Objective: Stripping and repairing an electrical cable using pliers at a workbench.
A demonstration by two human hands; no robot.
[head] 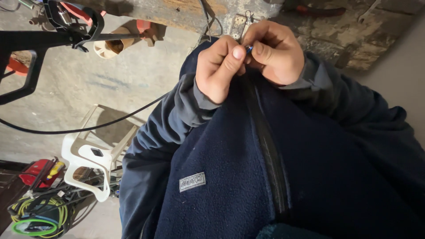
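My left hand and my right hand are held close together in front of my chest, above the zip of my dark blue fleece jacket. Between the fingertips of both hands sits a small blue piece, pinched by thumb and forefinger on each side. Most of the piece is hidden by my fingers, and I cannot tell what it is. The knuckles of both hands are curled tight.
A black metal frame and a thin black cable cross the left side. Below stand a white plastic chair, a red tool case and a coiled green and yellow hose. A rough wooden beam runs along the top.
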